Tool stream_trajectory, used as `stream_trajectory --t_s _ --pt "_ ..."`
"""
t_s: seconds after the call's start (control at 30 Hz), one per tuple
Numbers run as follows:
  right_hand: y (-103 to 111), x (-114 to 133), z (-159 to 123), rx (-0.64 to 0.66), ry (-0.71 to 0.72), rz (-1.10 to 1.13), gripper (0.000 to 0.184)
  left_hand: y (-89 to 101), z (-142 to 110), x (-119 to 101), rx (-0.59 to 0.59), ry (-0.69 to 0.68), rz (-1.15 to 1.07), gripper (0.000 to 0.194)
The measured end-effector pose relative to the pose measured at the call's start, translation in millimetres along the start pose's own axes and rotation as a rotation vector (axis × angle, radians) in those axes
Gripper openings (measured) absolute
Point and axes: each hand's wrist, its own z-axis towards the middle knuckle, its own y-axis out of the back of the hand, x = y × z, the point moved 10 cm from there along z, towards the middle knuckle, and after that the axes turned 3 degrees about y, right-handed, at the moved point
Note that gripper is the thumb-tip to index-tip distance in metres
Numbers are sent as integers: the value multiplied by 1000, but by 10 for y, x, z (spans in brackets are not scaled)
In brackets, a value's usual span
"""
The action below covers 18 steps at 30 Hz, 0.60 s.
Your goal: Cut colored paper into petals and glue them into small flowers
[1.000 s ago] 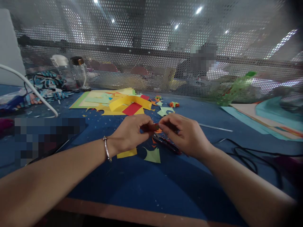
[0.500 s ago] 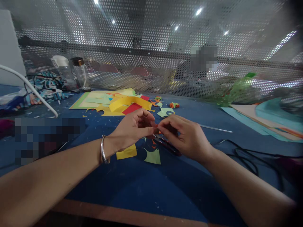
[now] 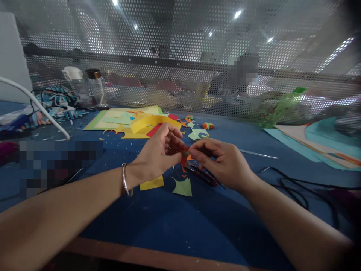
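Observation:
Both hands meet over the blue table [image 3: 180, 226]. My left hand [image 3: 158, 154], with a metal bangle on its wrist, pinches a small red and orange paper piece [image 3: 184, 158]. My right hand [image 3: 222, 162] pinches the same piece from the other side, fingers curled. A pair of dark scissors [image 3: 203, 175] lies on the table just under my right hand. A yellow scrap [image 3: 152, 183] and a light green cut scrap [image 3: 182, 186] lie below my hands.
A pile of yellow, green and red paper sheets [image 3: 132, 120] lies behind my hands, with small cut scraps [image 3: 197, 131] beside it. Two clear jars [image 3: 84, 86] stand far left. A black cable [image 3: 296, 184] runs at right, large paper sheets [image 3: 316, 141] far right. A perforated metal screen [image 3: 180, 56] closes the back.
My left hand has lifted and its fingers have spread a little over the paper piece. My right hand has shifted slightly while still pinching it.

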Motion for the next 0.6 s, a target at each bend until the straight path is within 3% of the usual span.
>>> stream_trajectory --t_s 0.23,0.6 --pt "-6 -90 -4 -5 -71 94 20 -12 -6 -35 20 -71 67 42" --pt "74 115 -29 -84 108 -236 11 -73 -17 -62 55 -70 -21 40"
